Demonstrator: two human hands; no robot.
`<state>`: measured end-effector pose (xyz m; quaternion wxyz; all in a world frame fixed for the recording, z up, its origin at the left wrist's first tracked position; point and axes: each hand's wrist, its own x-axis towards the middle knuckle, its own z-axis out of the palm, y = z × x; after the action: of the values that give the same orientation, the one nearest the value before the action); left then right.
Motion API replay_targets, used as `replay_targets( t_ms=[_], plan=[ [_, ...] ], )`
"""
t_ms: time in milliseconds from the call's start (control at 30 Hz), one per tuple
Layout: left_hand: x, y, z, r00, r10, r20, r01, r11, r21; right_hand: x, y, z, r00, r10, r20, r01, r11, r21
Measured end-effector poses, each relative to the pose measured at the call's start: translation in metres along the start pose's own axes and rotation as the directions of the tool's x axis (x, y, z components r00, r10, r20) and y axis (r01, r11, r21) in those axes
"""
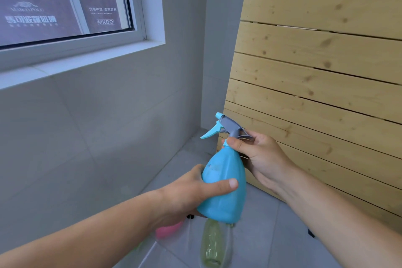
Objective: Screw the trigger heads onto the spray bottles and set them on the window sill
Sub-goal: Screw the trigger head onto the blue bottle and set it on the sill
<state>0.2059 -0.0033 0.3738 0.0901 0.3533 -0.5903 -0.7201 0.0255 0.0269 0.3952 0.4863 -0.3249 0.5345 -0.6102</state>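
A light blue spray bottle [224, 189] is held upright in the air in front of me. My left hand [191, 193] wraps around its body from the left. A grey trigger head with a blue lever and nozzle [226, 127] sits on its neck, pointing left. My right hand [258, 154] grips the neck collar just under the head. The white window sill [87, 62] runs across the upper left, bare in the part I see. Below the blue bottle a clear yellowish bottle [212, 246] and a pink bottle [168, 229] are partly hidden.
A slatted pale wooden panel [326, 72] leans against the wall on the right, close behind my right hand. Grey tiled wall lies below the window [65, 4]. The floor is grey tile [272, 235]. A clear plastic bag or sheet lies around the lower bottles.
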Motion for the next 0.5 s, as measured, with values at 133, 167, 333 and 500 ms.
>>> replay_targets(
  t_ms=[133,167,333,500],
  plan=[
    [0.0048,-0.0054,-0.0048,0.999,-0.052,-0.003,0.051,0.99,-0.13,0.0008,-0.0035,0.0007,0.999,-0.017,-0.037,0.018,0.999,0.034],
    [0.0054,-0.0048,-0.0061,0.998,-0.057,0.009,0.057,0.985,-0.165,0.0009,-0.0036,0.0007,0.999,-0.015,-0.044,0.017,0.999,0.043],
    [0.0038,-0.0015,-0.0025,0.99,0.06,-0.126,-0.057,0.998,0.031,0.0001,-0.004,0.0009,0.998,-0.03,-0.061,0.034,0.997,0.064],
    [0.0084,-0.0032,-0.0059,0.998,0.045,0.032,-0.039,0.984,-0.175,-0.0003,-0.0077,0.0002,0.999,-0.008,-0.054,0.014,0.994,0.111]
  ],
)
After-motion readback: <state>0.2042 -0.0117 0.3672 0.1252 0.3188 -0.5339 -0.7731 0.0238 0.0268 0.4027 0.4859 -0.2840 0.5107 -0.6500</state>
